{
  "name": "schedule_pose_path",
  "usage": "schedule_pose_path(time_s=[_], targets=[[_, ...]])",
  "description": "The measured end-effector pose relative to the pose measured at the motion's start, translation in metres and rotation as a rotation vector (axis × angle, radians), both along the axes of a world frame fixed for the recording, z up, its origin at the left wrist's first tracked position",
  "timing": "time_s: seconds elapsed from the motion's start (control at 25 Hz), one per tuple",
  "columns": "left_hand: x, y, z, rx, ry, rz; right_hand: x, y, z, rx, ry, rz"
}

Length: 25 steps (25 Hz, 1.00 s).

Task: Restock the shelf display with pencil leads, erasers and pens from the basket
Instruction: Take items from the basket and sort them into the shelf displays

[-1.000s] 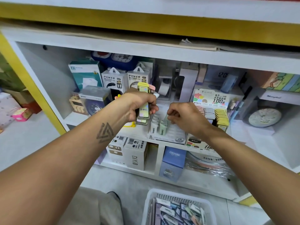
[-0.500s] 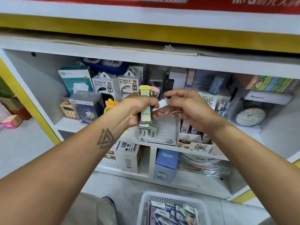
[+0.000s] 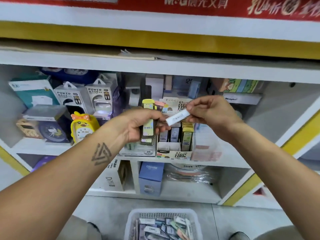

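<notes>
Left hand (image 3: pixel 138 125) grip clamped on lead-pack stack (image 3: pixel 148 125), reserve supply. Right hand (image 3: pixel 210 112) at 3 o'clock, grip pinching white pack (image 3: pixel 177 117), likely checking label before slotting into display (image 3: pixel 173 153).

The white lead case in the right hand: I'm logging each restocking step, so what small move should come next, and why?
Probably lower the white lead case, pinched by the right hand, into a slot of the display box below it. The case hangs in the air above those rows, while the left hand grips a stack of lead packs awaiting their turn.
</notes>
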<state>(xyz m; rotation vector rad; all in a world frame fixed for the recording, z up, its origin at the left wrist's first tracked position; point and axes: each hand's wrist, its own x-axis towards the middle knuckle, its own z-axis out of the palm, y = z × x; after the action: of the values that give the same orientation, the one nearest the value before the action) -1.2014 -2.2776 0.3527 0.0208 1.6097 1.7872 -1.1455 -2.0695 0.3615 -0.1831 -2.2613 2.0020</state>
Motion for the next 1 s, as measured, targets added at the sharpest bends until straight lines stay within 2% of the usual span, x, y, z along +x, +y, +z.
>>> schedule_pose_path(time_s=[0.24,0.4,0.56,0.68,0.8,0.92,1.0], targets=[[0.003,0.016,-0.003,0.032,-0.037,-0.002,0.007,0.018,0.004,-0.040,0.055,0.035],[0.004,0.020,-0.005,-0.011,0.109,0.106,0.012,0.022,0.003,0.139,0.052,0.056],[0.007,0.023,-0.007,-0.034,0.175,0.143,0.013,0.025,0.002,0.059,-0.009,0.033],[0.007,0.020,-0.009,-0.044,0.123,0.126,0.012,0.022,0.005,0.081,-0.006,0.014],[0.005,0.011,-0.006,-0.010,-0.009,0.095,0.011,0.016,0.008,0.180,0.029,-0.030],[0.002,-0.005,-0.001,0.083,-0.165,0.146,0.008,0.011,0.011,0.307,0.066,-0.062],[0.000,-0.016,0.002,0.151,-0.183,0.179,0.007,0.007,0.011,0.399,0.084,-0.036]])
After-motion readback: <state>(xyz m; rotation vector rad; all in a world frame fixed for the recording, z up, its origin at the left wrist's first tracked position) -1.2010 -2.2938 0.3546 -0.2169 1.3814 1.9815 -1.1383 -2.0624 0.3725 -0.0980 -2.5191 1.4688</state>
